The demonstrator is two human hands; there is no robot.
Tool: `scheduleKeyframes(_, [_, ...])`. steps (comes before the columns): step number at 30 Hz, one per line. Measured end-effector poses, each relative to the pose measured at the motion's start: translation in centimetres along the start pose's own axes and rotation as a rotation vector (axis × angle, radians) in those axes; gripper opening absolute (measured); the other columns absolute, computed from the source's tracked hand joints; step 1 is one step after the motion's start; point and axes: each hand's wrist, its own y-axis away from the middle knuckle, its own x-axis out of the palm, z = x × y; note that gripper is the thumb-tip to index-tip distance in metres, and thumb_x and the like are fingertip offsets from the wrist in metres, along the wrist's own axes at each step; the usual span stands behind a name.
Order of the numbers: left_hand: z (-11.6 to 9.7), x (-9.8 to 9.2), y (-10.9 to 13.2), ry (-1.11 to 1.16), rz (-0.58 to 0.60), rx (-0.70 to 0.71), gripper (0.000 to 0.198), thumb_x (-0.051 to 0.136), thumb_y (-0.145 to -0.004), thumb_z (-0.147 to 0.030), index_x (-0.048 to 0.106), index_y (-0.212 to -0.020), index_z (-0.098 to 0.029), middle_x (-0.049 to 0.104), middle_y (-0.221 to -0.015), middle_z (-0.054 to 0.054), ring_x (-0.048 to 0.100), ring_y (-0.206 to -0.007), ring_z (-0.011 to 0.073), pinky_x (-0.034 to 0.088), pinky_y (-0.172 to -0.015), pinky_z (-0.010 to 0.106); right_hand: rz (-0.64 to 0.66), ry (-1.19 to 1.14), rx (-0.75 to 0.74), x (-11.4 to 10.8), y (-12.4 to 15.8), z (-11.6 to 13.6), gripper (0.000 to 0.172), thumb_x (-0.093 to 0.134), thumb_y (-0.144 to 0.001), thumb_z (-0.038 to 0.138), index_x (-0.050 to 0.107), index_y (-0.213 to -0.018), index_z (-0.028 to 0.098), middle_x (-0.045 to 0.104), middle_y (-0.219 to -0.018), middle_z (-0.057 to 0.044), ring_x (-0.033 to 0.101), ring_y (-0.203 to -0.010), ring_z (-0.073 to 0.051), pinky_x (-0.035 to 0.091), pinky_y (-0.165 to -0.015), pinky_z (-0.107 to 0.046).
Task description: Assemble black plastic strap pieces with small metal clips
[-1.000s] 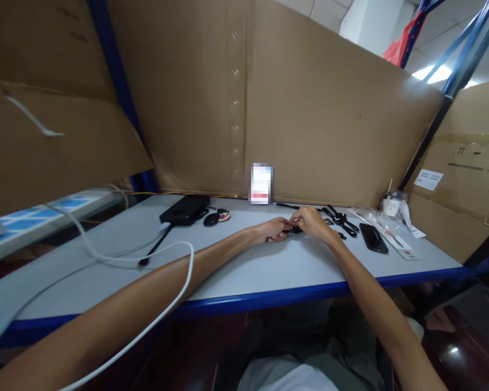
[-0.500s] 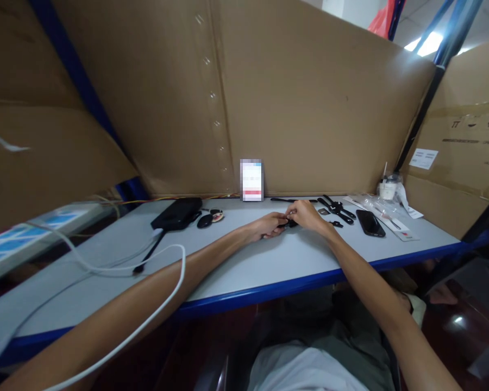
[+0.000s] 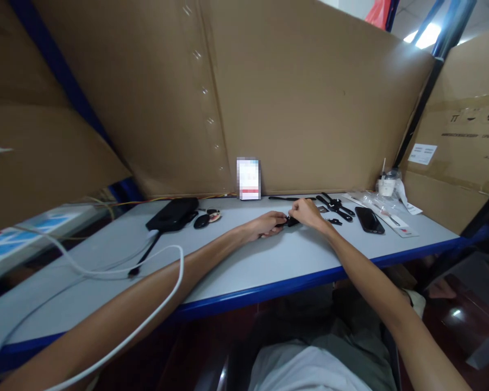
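Both my hands meet near the middle of the tabletop. My left hand (image 3: 269, 224) is closed around a small black object (image 3: 292, 221), mostly covered by fingers; its kind cannot be made out. Against the same object, the fingers of my right hand (image 3: 305, 212) are pinched together from the right. Just beyond the right hand lie a black wristwatch with its strap (image 3: 336, 206) and a thin black strip (image 3: 290, 199). Close to the right wrist are a small black piece (image 3: 334, 221) and a small dark flat square (image 3: 323, 209).
A black smartphone (image 3: 369, 220) and clear plastic packaging (image 3: 378, 203) lie right. Left are a black pouch (image 3: 172, 214), dark oval items (image 3: 201, 221) and a white cable (image 3: 155, 248) crossing over my left forearm. A lit screen (image 3: 248, 179) leans on the cardboard wall (image 3: 285, 98).
The view has shifted slightly, moving the scene a little to the left. The black object shows a bit more between my hands, which otherwise stay in nearly the same place.
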Motion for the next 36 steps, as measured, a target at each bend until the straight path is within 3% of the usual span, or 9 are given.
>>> scheduleKeyframes(4, [0.0,-0.1,-0.1,0.013,0.003,-0.006,0.013,0.051,-0.095,-0.029,0.043,-0.086,-0.023,0.035,-0.05,-0.011,0.02,-0.034,0.005,0.009,-0.037,0.021,-0.007,0.036,-0.059,-0.2,0.3,-0.2,0.019,0.061,-0.087,0.024,0.076,-0.076,0.018,0.073,-0.077,-0.006,0.063,-0.077,-0.018,0.033,-0.063,-0.025])
scheduleKeyframes(8, [0.0,-0.1,-0.3,0.035,-0.017,-0.038,0.011,0.049,-0.095,-0.028,0.042,-0.088,-0.024,0.033,-0.048,-0.012,0.02,-0.033,0.006,0.009,-0.035,0.02,-0.051,-0.024,-0.097,-0.3,0.5,-0.5,0.022,0.059,-0.093,0.027,0.078,-0.086,0.018,0.075,-0.082,-0.006,0.063,-0.077,-0.017,0.036,-0.065,-0.024])
scheduleKeyframes(13, [-0.2,0.0,-0.1,0.015,-0.015,-0.003,0.007,0.051,-0.095,-0.028,0.048,-0.094,-0.022,0.033,-0.048,-0.012,0.02,-0.034,0.0058,0.01,-0.036,0.019,-0.058,-0.076,-0.219,-0.4,0.6,-0.4,0.014,0.069,-0.088,0.028,0.079,-0.091,0.019,0.076,-0.092,-0.005,0.065,-0.082,-0.016,0.04,-0.071,-0.023])
scheduleKeyframes(16, [-0.1,0.1,0.0,0.004,-0.022,0.025,0.01,0.052,-0.095,-0.03,0.052,-0.099,-0.02,0.034,-0.049,-0.012,0.021,-0.034,0.0055,0.011,-0.036,0.019,-0.043,-0.061,-0.213,-0.3,0.6,-0.1,0.012,0.069,-0.085,0.021,0.08,-0.09,0.019,0.076,-0.088,-0.005,0.065,-0.081,-0.016,0.04,-0.07,-0.023])
scheduleKeyframes(20, [-0.1,0.1,0.1,-0.008,-0.029,0.022,0.013,0.048,-0.096,-0.027,0.053,-0.105,-0.019,0.036,-0.05,-0.011,0.022,-0.034,0.006,0.012,-0.035,0.019,-0.014,-0.117,-0.18,-0.2,0.4,0.1,0.024,0.062,-0.081,0.008,0.08,-0.094,0.018,0.075,-0.079,-0.002,0.064,-0.075,-0.015,0.04,-0.069,-0.022])
scheduleKeyframes(29, [-0.4,0.1,0.2,-0.005,-0.013,0.004,0.009,0.047,-0.096,-0.026,0.051,-0.102,-0.02,0.034,-0.05,-0.011,0.022,-0.034,0.0059,0.014,-0.035,0.018,0.127,-0.255,-0.186,-1.0,-0.3,-1.1,0.014,0.071,-0.083,0.021,0.08,-0.093,0.016,0.07,-0.072,0.0,0.06,-0.069,-0.012,0.039,-0.065,-0.021])
scheduleKeyframes(36, [-0.3,0.6,0.4,-0.003,-0.08,0.051,0.01,0.042,-0.098,-0.023,0.05,-0.104,-0.02,0.033,-0.049,-0.012,0.02,-0.033,0.0063,0.014,-0.034,0.018,0.066,-0.316,-0.241,-0.3,-0.5,-1.4,0.024,0.064,-0.082,0.012,0.08,-0.099,0.016,0.069,-0.072,0.001,0.059,-0.068,-0.011,0.04,-0.066,-0.021])
